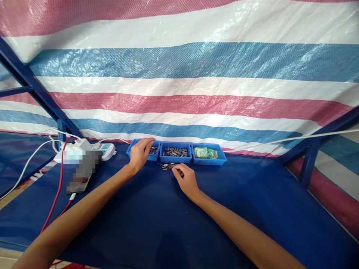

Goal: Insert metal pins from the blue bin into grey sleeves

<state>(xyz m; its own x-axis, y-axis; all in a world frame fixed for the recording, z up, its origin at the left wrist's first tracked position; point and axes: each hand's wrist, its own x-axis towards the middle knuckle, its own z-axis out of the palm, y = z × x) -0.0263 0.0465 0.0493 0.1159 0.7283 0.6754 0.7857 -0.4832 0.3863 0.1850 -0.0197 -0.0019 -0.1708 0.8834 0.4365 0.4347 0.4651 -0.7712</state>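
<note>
My left hand (141, 154) is over the left blue bin (153, 157), its fingers stretched out to the right and the thumb below them. Thin metal pins (153, 150) show in that bin beside my fingers; the rest is covered by the hand. My right hand (185, 179) is low over the blue table, thumb and fingertips closed together at the right end of a small pile of thin metal pins (167, 166). Whatever lies between those fingertips is too small to make out. Behind the pile stands the middle blue bin (176, 159), holding several short grey metal cylinders (176, 151).
The right blue bin (209, 161) holds green-and-clear plastic packets (206, 152). At left are a power strip (109, 151) with plugs, a phone-like device (81, 179) and a red cable (60, 179). Blue frame bars (310, 160) and a striped sheet (179, 86) bound the blue table (157, 216).
</note>
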